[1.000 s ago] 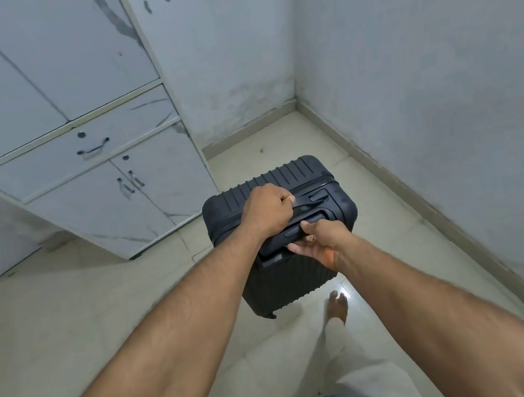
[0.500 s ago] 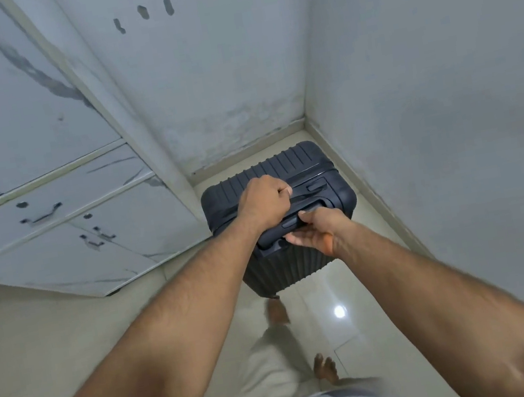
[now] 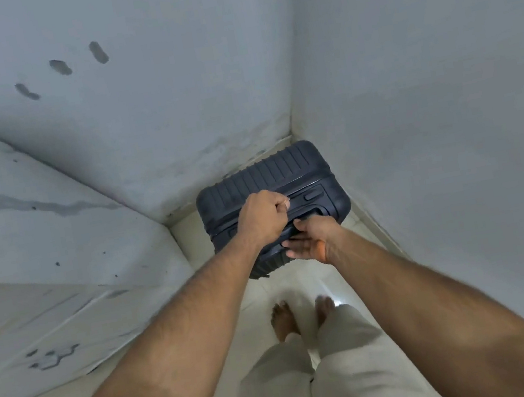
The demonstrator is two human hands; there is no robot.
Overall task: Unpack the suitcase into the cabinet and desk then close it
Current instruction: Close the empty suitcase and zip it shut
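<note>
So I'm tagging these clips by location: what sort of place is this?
Probably a plain bedroom or storage room corner: bare painted walls, a tiled floor, a white marble-patterned cabinet, and a dark ribbed suitcase held in the corner.

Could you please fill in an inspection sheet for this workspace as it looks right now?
Surface: pale tiled floor, bare feet on it.
Job's things: dark ribbed suitcase, closed, upright in the room corner; white cabinet to its left, doors shut.
Clutter: nothing seen.
Hands: left hand grips the suitcase's top handle; right hand palm up, fingers under the handle.
Cables: nothing seen.
Surroundings: grey walls; three dark marks on the far one.
</note>
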